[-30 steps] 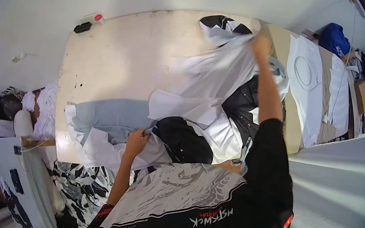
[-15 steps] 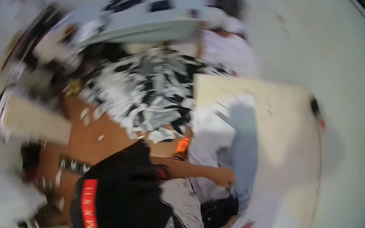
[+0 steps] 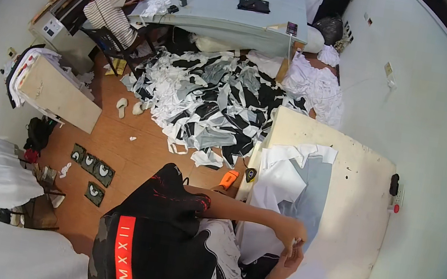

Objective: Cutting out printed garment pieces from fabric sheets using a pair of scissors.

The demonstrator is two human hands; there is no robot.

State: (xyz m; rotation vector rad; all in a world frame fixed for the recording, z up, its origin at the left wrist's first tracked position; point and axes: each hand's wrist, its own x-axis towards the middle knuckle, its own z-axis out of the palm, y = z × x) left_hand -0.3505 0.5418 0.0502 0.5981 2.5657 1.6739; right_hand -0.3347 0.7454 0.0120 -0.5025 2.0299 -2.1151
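Note:
My left hand [image 3: 292, 232] and my right hand [image 3: 290, 258] meet over the worktable [image 3: 359, 184], fingers curled together around something small that I cannot make out. Beneath them lie white fabric pieces [image 3: 275, 180] and a blue-grey cloth [image 3: 311, 194], with black fabric [image 3: 255, 273] partly hidden under my forearms. A black-and-yellow round item [image 3: 250, 175] sits at the table's left edge.
A heap of cut fabric scraps [image 3: 211, 108] covers the floor behind the table. A seated co-worker [image 3: 108, 16] works at a long table [image 3: 209, 9]. A padded board [image 3: 61, 91], slippers [image 3: 121, 107] and folded camouflage items [image 3: 99, 169] are at left.
The view has swung left onto the room. My right hand has left the far fabric and come down to meet my left hand.

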